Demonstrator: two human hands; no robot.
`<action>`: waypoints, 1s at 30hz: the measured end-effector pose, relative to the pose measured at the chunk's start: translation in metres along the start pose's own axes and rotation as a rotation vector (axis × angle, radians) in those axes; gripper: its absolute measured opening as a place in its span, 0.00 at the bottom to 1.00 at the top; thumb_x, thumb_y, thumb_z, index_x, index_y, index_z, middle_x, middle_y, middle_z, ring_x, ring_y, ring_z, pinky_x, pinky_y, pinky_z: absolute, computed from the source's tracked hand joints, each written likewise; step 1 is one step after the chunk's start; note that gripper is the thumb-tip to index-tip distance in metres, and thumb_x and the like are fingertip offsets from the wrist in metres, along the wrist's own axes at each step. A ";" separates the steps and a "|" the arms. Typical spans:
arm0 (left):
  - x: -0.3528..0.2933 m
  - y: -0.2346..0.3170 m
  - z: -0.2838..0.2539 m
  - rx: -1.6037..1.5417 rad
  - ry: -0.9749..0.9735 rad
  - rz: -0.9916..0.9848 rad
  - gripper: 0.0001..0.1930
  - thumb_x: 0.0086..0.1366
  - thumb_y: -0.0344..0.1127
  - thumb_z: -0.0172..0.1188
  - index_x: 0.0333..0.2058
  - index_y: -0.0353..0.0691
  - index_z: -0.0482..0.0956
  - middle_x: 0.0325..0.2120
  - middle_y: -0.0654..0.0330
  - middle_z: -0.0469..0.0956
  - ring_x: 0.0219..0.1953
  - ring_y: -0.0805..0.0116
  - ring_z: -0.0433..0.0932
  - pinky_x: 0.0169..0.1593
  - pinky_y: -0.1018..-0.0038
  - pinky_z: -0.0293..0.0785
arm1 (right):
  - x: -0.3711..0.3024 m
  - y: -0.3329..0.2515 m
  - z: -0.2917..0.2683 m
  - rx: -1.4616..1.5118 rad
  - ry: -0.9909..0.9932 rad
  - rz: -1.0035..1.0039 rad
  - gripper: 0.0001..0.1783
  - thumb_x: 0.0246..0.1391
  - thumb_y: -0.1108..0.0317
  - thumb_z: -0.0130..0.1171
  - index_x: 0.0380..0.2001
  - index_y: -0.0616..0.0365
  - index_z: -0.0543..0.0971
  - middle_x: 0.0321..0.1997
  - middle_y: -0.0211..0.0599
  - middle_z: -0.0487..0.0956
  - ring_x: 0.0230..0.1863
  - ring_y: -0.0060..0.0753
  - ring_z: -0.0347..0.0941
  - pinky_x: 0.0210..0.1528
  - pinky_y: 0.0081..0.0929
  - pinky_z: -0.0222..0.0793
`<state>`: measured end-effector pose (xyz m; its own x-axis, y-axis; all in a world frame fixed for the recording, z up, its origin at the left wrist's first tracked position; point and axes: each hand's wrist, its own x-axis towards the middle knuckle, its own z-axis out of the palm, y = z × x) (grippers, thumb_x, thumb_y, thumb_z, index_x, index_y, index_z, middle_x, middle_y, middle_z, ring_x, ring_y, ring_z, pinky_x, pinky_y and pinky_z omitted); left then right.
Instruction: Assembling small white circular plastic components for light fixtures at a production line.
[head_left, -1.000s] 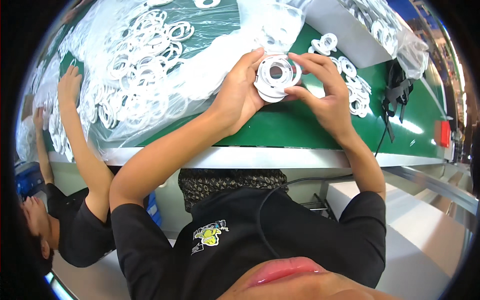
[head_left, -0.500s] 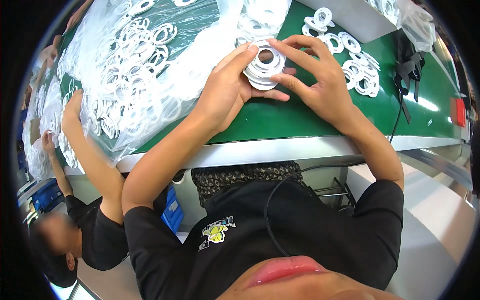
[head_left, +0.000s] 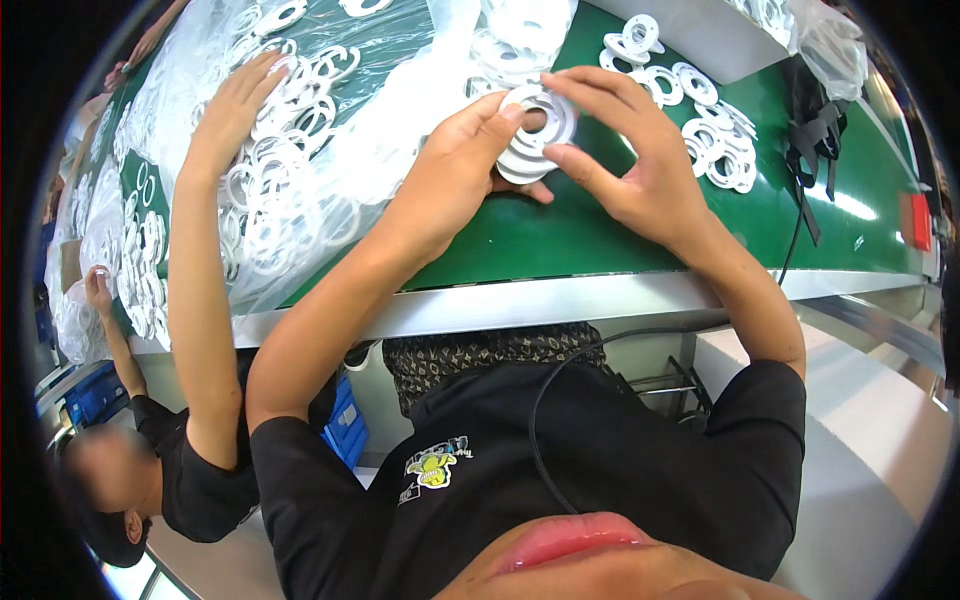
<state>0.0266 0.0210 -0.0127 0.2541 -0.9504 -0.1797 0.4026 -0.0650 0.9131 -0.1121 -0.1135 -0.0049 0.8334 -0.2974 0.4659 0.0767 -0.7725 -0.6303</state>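
White round ring parts (head_left: 526, 165), several in an uneven stack, are held over the green table. My left hand (head_left: 455, 170) is closed round the left side of the stack, its thumb lying on the top ring and its other fingers underneath. At the stack's right edge, the thumb and index finger of my right hand (head_left: 645, 165) pinch the rim, while its remaining fingers are partly hidden. A hole shows in the middle of the top ring, and part of the left hand is visible through it.
Clear plastic sheeting (head_left: 395, 130) with many loose white rings (head_left: 290, 160) covers the table's left part. A co-worker's arm (head_left: 205, 250) reaches over it. More rings (head_left: 720, 150) lie right, near a white box (head_left: 710, 40) and black straps (head_left: 815, 130). The table's metal edge (head_left: 560, 293) runs in front.
The stack in my hands has shifted slightly to the right and turned a little. My right fingers have moved slightly along its edge. The co-worker's arm has swung farther over the loose rings.
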 end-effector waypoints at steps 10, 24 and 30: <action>-0.004 -0.004 0.006 0.333 -0.072 0.080 0.20 0.71 0.46 0.42 0.43 0.33 0.73 0.33 0.60 0.78 0.29 0.75 0.77 0.30 0.81 0.72 | -0.003 0.006 -0.003 0.225 0.031 0.104 0.09 0.53 0.67 0.59 0.35 0.59 0.82 0.34 0.33 0.76 0.35 0.25 0.72 0.38 0.20 0.67; -0.013 0.011 0.004 0.498 0.043 0.033 0.15 0.69 0.37 0.43 0.35 0.30 0.74 0.26 0.51 0.79 0.23 0.64 0.81 0.26 0.74 0.76 | 0.000 0.004 0.001 0.242 -0.198 0.138 0.10 0.58 0.68 0.51 0.28 0.65 0.72 0.24 0.42 0.68 0.25 0.36 0.64 0.30 0.27 0.60; -0.012 0.005 0.001 0.594 -0.006 0.114 0.17 0.70 0.41 0.46 0.32 0.32 0.75 0.23 0.57 0.77 0.21 0.73 0.78 0.25 0.76 0.73 | -0.010 -0.003 0.003 0.291 -0.178 0.263 0.11 0.58 0.68 0.51 0.26 0.65 0.73 0.22 0.32 0.67 0.25 0.23 0.60 0.28 0.21 0.56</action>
<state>0.0244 0.0321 -0.0055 0.2612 -0.9629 -0.0678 -0.1876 -0.1196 0.9749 -0.1185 -0.1065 -0.0096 0.9245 -0.3422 0.1676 -0.0211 -0.4851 -0.8742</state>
